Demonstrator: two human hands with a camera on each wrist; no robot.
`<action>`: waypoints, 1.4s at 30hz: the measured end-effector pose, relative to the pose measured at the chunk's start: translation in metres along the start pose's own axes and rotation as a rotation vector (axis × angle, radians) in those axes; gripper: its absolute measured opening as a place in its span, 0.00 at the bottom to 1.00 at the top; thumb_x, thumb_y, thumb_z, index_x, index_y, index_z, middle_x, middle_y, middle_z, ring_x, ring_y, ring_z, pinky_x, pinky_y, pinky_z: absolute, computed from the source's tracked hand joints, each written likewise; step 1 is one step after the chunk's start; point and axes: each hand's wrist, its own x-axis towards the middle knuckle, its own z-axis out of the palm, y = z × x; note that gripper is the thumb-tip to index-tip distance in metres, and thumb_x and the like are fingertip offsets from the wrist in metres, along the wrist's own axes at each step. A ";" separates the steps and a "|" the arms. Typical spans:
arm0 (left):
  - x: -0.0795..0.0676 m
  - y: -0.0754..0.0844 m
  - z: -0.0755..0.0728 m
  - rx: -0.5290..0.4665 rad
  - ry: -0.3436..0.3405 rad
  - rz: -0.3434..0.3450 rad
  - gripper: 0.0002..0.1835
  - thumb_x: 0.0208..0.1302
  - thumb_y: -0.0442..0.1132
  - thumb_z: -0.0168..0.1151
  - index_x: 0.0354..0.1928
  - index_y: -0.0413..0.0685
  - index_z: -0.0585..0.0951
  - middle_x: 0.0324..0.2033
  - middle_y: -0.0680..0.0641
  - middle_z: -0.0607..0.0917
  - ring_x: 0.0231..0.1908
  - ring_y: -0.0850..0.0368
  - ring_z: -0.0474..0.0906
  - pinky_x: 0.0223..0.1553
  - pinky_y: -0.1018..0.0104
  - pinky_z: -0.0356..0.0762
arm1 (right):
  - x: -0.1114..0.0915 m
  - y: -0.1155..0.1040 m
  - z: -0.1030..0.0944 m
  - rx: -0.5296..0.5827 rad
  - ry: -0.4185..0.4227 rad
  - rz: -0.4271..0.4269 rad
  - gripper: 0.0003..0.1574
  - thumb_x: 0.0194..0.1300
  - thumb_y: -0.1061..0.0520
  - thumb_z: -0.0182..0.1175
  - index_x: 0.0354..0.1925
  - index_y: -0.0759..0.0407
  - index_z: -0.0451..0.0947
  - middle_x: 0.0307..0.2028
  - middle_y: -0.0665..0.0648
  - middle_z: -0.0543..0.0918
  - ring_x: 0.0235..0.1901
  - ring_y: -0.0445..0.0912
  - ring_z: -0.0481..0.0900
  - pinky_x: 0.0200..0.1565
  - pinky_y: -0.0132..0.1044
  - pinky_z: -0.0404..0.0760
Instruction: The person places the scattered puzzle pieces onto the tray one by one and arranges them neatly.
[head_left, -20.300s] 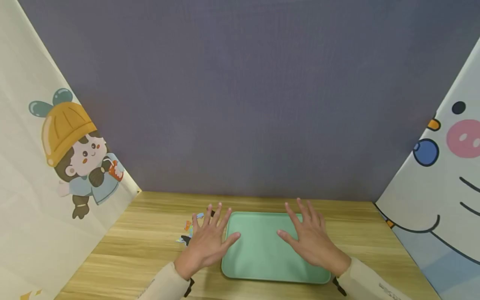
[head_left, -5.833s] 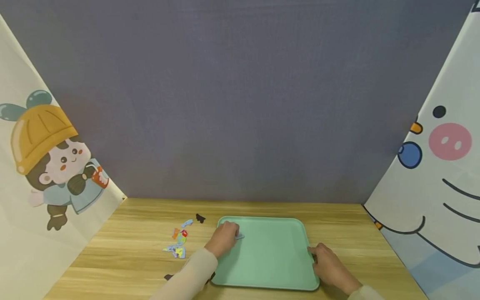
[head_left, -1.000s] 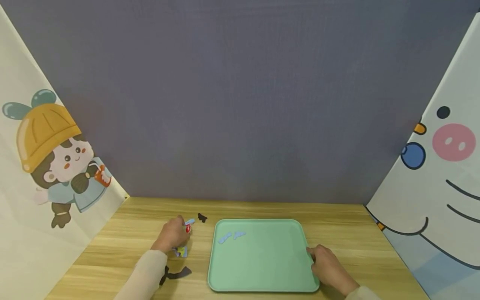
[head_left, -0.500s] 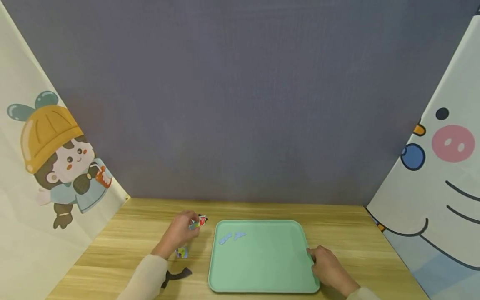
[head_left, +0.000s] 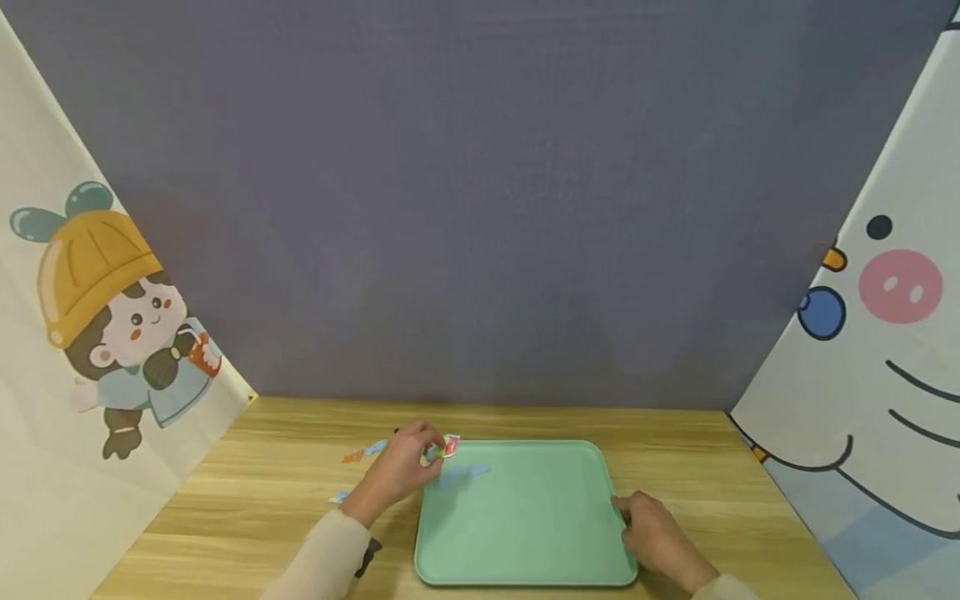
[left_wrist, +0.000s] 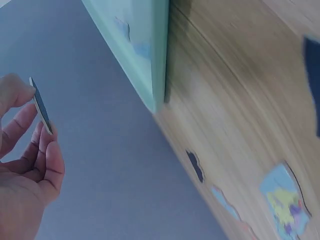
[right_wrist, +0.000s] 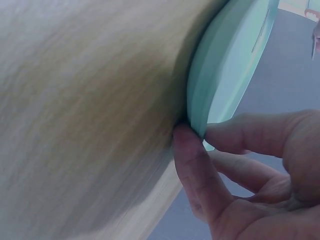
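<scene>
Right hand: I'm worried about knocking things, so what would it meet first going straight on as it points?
The green tray: the right hand appears to pinch its right rim, leaving no clear gap.

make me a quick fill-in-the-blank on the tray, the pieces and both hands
The tray is a pale minty ____.
Inside it, ____ light-blue pieces show.
The left hand pinches a colourful piece, while the right hand pinches the ____'s edge.

Missing words: green; two; tray
</scene>
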 end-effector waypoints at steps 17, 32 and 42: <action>0.024 0.024 0.035 -0.051 -0.201 -0.142 0.06 0.51 0.32 0.70 0.32 0.40 0.84 0.34 0.48 0.82 0.37 0.53 0.78 0.33 0.69 0.77 | 0.002 0.002 0.003 0.003 0.003 0.005 0.28 0.49 0.76 0.58 0.52 0.79 0.72 0.33 0.58 0.76 0.34 0.46 0.73 0.37 0.43 0.77; 0.046 0.037 0.057 -0.062 -0.344 -0.236 0.22 0.52 0.30 0.67 0.09 0.51 0.67 0.11 0.59 0.62 0.14 0.65 0.55 0.16 0.71 0.58 | 0.003 0.001 0.003 -0.005 0.002 0.017 0.28 0.50 0.76 0.57 0.52 0.79 0.72 0.33 0.60 0.76 0.36 0.47 0.75 0.39 0.45 0.78; 0.049 0.040 0.074 -0.046 -0.378 -0.283 0.28 0.48 0.24 0.64 0.12 0.54 0.54 0.13 0.58 0.49 0.14 0.63 0.45 0.15 0.69 0.49 | 0.000 0.001 0.002 -0.011 0.014 0.012 0.28 0.49 0.76 0.58 0.52 0.79 0.72 0.32 0.58 0.76 0.34 0.47 0.74 0.38 0.44 0.77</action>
